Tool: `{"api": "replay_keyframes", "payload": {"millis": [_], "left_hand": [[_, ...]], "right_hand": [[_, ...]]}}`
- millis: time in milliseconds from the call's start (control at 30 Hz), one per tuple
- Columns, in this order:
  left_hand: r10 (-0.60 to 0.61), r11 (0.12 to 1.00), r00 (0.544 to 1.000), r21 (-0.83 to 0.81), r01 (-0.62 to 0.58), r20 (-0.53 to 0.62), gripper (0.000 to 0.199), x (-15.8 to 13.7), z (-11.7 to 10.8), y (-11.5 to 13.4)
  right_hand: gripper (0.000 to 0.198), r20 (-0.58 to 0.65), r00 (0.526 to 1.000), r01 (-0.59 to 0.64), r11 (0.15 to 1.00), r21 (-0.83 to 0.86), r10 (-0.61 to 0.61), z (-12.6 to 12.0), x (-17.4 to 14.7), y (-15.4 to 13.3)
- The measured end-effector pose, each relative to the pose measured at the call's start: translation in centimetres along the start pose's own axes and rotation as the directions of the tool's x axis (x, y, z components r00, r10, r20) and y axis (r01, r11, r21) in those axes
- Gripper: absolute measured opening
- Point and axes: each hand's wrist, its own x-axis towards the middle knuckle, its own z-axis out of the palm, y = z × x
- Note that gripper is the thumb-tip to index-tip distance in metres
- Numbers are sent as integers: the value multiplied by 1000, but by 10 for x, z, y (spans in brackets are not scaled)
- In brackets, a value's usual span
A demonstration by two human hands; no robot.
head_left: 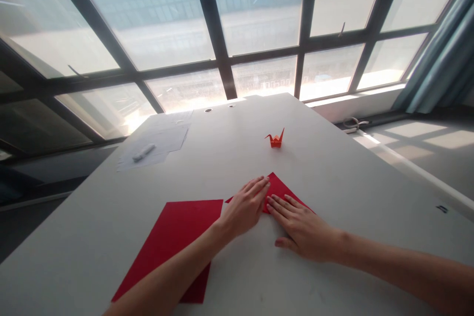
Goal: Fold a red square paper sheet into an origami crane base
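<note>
A piece of red paper (278,185), folded into a triangle with its point toward the window, lies flat on the white table (344,173). My left hand (249,203) rests on its left part, fingers stretched out. On its near right edge lies my right hand (301,224), flat, with fingers extended and the thumb out to the side. The two hands' fingertips almost meet near the middle of the fold. To the left is a larger red sheet (166,242), with my left forearm crossing above it. Beyond the folded paper stands an orange-red origami crane (276,139).
White papers (174,138) lie at the table's far left, with a small pale object (144,152) on them. Two round holes (208,110) sit near the far edge. Large windows (259,74) stand behind the table, and a blue-grey curtain (437,59) hangs at right.
</note>
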Motion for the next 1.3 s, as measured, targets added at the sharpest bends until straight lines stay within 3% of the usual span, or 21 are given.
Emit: {"api": "replay_keyframes", "payload": {"millis": [67,167,500,767,967,1100,1167,1300], "left_hand": [[65,997,995,-47,-62,77,53,-3,3,4],[68,997,986,-32,-64,150,57,-6,6,7],[58,998,973,-5,-59,225,85,-7,6,2],[74,997,965,-13,-73,253,84,-5,11,-2],[60,998,953,0,-62,297,82,-4,7,-2],[59,998,952,14,-67,299,82,-4,8,-2],[68,997,958,24,-78,277,83,-5,10,-3],[81,994,967,46,-95,242,83,-5,12,-3]], "right_hand": [[79,-10,1000,5,1000,8,-5,0,0,0],[76,-33,999,16,1000,9,-16,1,0,-1],[84,-34,997,74,995,-64,-76,3,-10,4],[76,-75,996,-52,985,-165,40,-13,-80,7],[44,-152,972,-195,975,-108,177,-35,-120,16],[43,-354,910,-273,954,-120,216,-40,-95,11],[50,-321,937,-193,970,-148,137,-33,-69,2],[67,-143,989,-62,986,-158,39,-7,-28,-13]]}}
